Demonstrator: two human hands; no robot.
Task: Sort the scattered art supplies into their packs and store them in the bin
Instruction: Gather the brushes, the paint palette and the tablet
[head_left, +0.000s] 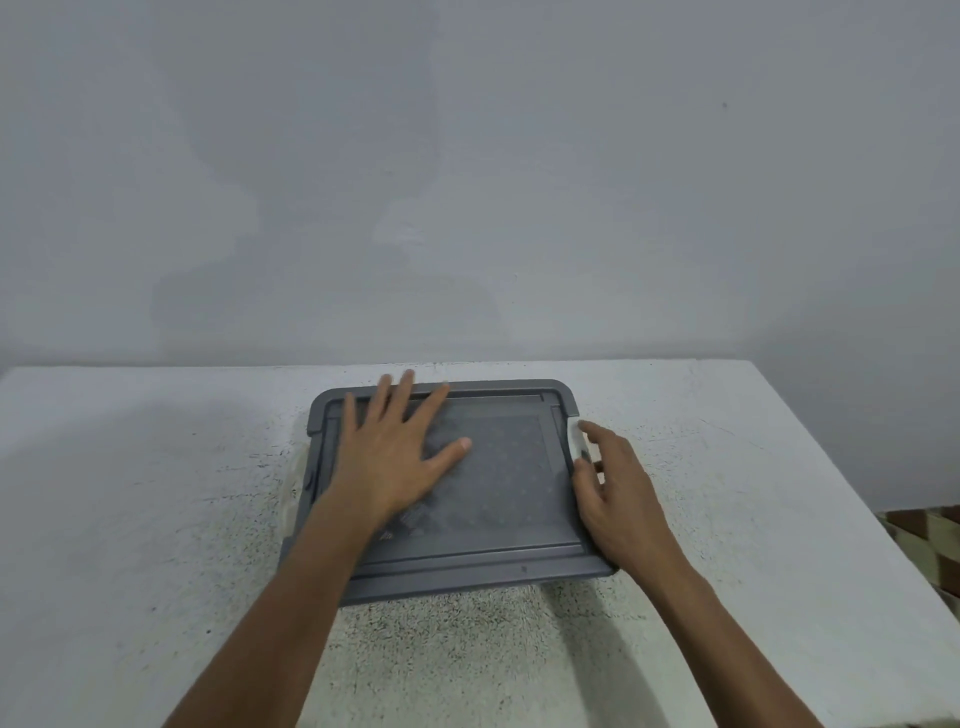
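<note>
I log left hand (395, 457) spread flat on lid (511, 470), right hand (618, 491) pinching latch (575, 440); unseated lid could pop open.

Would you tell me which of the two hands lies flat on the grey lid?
The left hand: it rests palm down, spread wide, on the grey lid. The right hand is at the lid's right edge, thumb and forefinger on the white latch.
</note>
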